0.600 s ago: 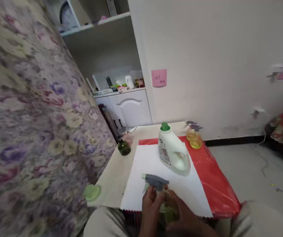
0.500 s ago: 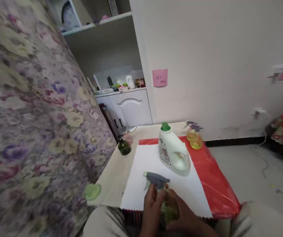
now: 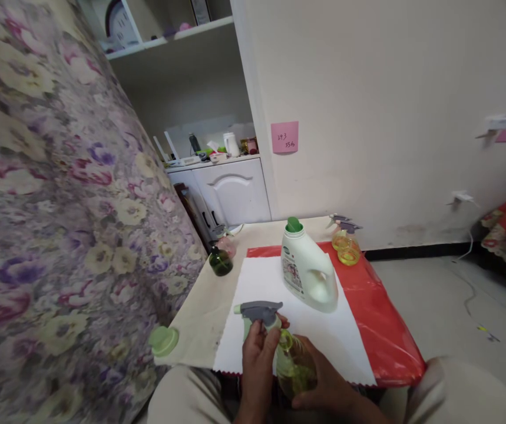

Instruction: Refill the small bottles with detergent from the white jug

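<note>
My left hand (image 3: 257,359) is closed on the neck of a small yellow-green spray bottle (image 3: 294,368), just under its grey trigger head (image 3: 259,311). My right hand (image 3: 327,386) wraps round the bottle's round body from the right. I hold it tilted above the near edge of a white sheet (image 3: 270,288) on a low table (image 3: 199,321). A white detergent jug with a green cap (image 3: 308,268) stands further back on the sheet.
A red plastic sheet (image 3: 380,318) lies under the white one. Two yellow spray bottles (image 3: 345,242) stand at the far edge, a dark green bottle (image 3: 220,262) at the left, a green lid (image 3: 164,340) at the near left corner. Floral fabric (image 3: 58,206) rises on the left.
The spray bottle's grey head has swung to the left and the bottle has come up a little. My left hand's grip has shifted on the neck.
</note>
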A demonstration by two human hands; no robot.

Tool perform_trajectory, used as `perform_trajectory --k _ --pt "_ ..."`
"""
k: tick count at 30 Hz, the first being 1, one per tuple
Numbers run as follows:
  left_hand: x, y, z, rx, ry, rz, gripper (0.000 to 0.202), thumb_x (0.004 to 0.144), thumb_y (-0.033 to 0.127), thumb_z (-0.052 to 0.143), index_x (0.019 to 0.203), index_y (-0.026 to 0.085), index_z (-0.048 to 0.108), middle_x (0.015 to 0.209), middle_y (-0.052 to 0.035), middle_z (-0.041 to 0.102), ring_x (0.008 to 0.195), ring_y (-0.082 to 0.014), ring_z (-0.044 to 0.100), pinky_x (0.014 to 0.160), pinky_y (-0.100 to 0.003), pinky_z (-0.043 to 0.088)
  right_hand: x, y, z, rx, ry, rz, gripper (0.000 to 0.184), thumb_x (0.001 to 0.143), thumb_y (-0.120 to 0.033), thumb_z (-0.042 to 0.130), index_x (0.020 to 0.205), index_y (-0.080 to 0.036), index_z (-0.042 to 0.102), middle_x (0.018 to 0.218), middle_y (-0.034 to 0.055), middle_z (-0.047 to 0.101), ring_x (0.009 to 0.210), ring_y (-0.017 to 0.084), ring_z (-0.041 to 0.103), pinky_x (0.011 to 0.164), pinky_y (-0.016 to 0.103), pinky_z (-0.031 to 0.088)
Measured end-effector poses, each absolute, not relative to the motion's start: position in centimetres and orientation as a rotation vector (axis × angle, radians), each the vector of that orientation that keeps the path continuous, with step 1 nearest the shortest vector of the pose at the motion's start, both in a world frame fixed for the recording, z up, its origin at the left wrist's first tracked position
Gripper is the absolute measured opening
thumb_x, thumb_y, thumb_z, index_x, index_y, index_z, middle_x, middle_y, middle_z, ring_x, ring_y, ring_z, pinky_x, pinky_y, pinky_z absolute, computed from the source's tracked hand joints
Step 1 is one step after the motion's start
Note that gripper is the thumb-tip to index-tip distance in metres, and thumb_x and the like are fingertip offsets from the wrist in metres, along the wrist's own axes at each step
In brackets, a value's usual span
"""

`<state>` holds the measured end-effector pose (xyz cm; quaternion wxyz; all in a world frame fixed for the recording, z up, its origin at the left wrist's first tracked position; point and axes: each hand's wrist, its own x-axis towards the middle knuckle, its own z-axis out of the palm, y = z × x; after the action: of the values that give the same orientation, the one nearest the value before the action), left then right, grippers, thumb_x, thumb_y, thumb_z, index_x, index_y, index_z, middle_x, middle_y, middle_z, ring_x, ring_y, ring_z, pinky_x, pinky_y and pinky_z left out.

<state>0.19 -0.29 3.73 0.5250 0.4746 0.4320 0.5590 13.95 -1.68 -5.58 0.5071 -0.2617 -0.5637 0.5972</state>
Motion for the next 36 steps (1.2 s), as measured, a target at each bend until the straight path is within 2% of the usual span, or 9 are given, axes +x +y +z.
perform_trajectory --k 5,13,19,22,24,27,29,32,36 --pt "-0.3 0.5 5.6 1.031 0.906 1.476 0.025 0.081 0.034 0.068 0.103 0.021 0.067 0.1 -0.0028 0.068 0.091 -0.0163 0.064 0.086 -0.027 0.049 14.3 -1.4 -6.4 -0.683 -1.377 1.381 0.097 0.052 -0.041 0.089 0.135 -0.027 0.041 0.13 0.0117 0.056 0.12 0.034 0.053 0.102 0.049 0.039" --pt "-1.9 1.4 10.2 1.006 0.71 1.68 0.031 0.082 0.03 0.067 0.111 0.021 0.065 0.101 -0.0022 0.066 0.083 -0.0117 0.064 0.085 -0.024 0.051 14.7 -1.0 -6.8 -0.845 -1.407 1.332 0.098 0.05 -0.042 0.088 0.135 -0.024 0.041 0.13 0.0129 0.056 0.121 0.035 0.052 0.104 0.05 0.038" --pt "-3.8 3.9 11.1 1.04 0.715 1.815 0.029 0.08 0.03 0.069 0.107 0.021 0.065 0.097 -0.0013 0.067 0.076 -0.0098 0.064 0.082 -0.023 0.052 14.7 -1.0 -7.2 -0.892 -1.406 1.339 0.1 0.051 -0.043 0.088 0.137 -0.023 0.039 0.134 0.014 0.054 0.126 0.035 0.049 0.106 0.051 0.036" --pt "-5.5 6.4 9.6 1.089 0.85 1.786 0.028 0.081 0.035 0.067 0.105 0.022 0.063 0.099 -0.0007 0.067 0.076 -0.0087 0.063 0.083 -0.025 0.051 14.9 -1.0 -7.5 -0.906 -1.392 1.291 0.098 0.054 -0.04 0.086 0.137 -0.024 0.036 0.137 0.0145 0.051 0.13 0.034 0.046 0.108 0.05 0.034" --pt "-6.7 8.4 7.8 1.184 1.117 1.636 0.033 0.082 0.045 0.062 0.107 0.023 0.061 0.1 -0.0002 0.068 0.074 -0.0082 0.064 0.08 -0.025 0.051 15.0 -0.8 -7.6 -0.958 -1.38 1.221 0.097 0.055 -0.035 0.086 0.137 -0.024 0.035 0.139 0.0141 0.049 0.131 0.033 0.044 0.109 0.049 0.033" --pt "-8.0 11.0 4.2 1.238 1.272 1.447 0.04 0.076 0.048 0.066 0.098 0.015 0.063 0.088 -0.0042 0.071 0.063 -0.0112 0.063 0.064 -0.025 0.05 15.3 -0.4 -7.4 -1.088 -1.366 1.121 0.093 0.055 -0.029 0.085 0.134 -0.025 0.037 0.136 0.0116 0.05 0.128 0.033 0.046 0.109 0.048 0.034" --pt "-8.4 12.3 1.7 1.282 1.358 1.341 0.036 0.074 0.047 0.069 0.087 0.013 0.064 0.08 -0.0038 0.072 0.057 -0.0114 0.062 0.058 -0.025 0.047 15.3 0.0 -7.1 -1.121 -1.349 1.094 0.089 0.056 -0.026 0.083 0.132 -0.026 0.039 0.134 0.0101 0.05 0.125 0.033 0.047 0.107 0.048 0.036" --pt "-8.7 13.8 -1.3 1.336 1.478 1.175 0.028 0.081 0.039 0.066 0.09 0.013 0.062 0.072 -0.0004 0.069 0.051 -0.0108 0.059 0.052 -0.025 0.046 14.9 1.0 -6.5 -1.081 -1.324 1.097 0.085 0.058 -0.025 0.083 0.131 -0.028 0.039 0.133 0.0086 0.05 0.125 0.032 0.046 0.107 0.048 0.036" --pt "-9.4 15.2 -3.9 1.439 1.587 1.007 0.02 0.09 0.033 0.059 0.093 0.014 0.063 0.079 0.0006 0.066 0.061 -0.0108 0.061 0.06 -0.028 0.052 13.8 2.6 -6.3 -1.06 -1.312 1.092 0.086 0.058 -0.028 0.084 0.131 -0.028 0.038 0.136 0.009 0.048 0.131 0.032 0.042 0.112 0.048 0.03"
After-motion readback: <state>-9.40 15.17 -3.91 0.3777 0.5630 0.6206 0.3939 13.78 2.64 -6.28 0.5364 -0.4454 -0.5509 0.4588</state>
